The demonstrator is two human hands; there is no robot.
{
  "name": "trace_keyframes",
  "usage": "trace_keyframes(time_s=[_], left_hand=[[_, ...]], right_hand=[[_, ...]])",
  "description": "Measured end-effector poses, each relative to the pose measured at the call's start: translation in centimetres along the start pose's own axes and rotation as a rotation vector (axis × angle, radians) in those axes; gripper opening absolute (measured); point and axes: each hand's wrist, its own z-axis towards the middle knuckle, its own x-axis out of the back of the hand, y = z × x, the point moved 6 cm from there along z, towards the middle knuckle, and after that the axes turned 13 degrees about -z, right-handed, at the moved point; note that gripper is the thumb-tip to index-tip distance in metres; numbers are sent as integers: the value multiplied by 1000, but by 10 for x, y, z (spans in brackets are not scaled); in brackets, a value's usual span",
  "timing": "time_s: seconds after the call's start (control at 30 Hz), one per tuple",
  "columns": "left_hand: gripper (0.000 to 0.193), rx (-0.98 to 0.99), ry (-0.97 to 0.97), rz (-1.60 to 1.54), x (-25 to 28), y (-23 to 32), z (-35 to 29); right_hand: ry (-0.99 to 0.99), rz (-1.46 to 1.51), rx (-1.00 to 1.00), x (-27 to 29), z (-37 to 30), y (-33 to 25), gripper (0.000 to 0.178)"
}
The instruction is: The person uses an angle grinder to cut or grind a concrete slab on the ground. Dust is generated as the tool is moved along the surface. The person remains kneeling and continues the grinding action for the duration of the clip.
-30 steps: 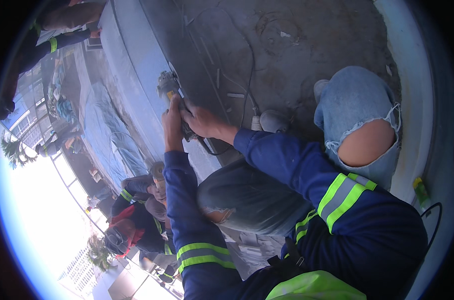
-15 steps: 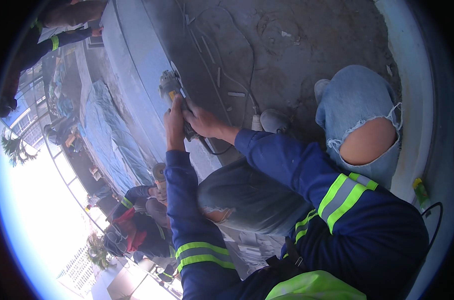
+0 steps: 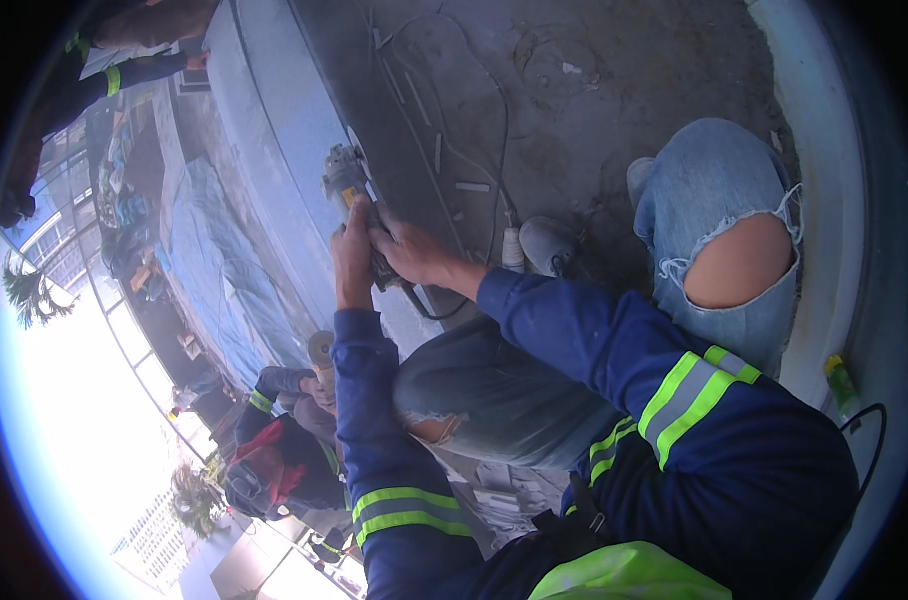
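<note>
The person's left hand [image 3: 352,255] and right hand [image 3: 411,250] are together on one grinder [image 3: 345,180], which is at the edge of a pale ledge [image 3: 284,110], its metal head pointing away from the body. The left hand's grip is closed around the tool just behind the head; the right hand's grip is closed on the body beside it, nearer the back end. A black cord [image 3: 414,298] leaves that back end and curves to the right. Whether the disc touches the ledge cannot be told.

To the right of the ledge is a dark, dusty floor [image 3: 634,80], with a long cable [image 3: 505,130] and pale strips [image 3: 472,187] lying on it. A shoe [image 3: 548,245] rests there, near the person's bent knees. Beyond the left forearm, a co-worker [image 3: 284,465] leans over a tool with a round disc [image 3: 321,348]. A blue sheet [image 3: 214,255] spreads farther off, left of the ledge.
</note>
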Motion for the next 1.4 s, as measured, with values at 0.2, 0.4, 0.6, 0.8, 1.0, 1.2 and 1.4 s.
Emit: trace_keyframes(time_s=[0.2, 0.4, 0.6, 0.8, 1.0, 1.2, 1.4], left_hand=[[76, -6, -2, -31, 1, -5, 20], [77, -3, 13, -19, 0, -3, 19], [75, -1, -19, -11, -5, 4, -6], [75, -18, -17, 36, -3, 4, -8], [73, -20, 3, -2, 0, -3, 14], [73, -7, 7, 6, 4, -5, 21], [75, 21, 9, -1, 3, -6, -2]], right_hand=[[-204, 189, -137, 4, 4, 1, 76], [-165, 131, -125, 12, 8, -12, 68], [-57, 33, 46, 10, -3, -7, 61], [6, -26, 42, 0, 3, 0, 61], [-196, 194, -86, 4, 7, 1, 62], [-216, 171, -145, 10, 5, -7, 58], [-191, 195, -113, 11, -12, -12, 59]])
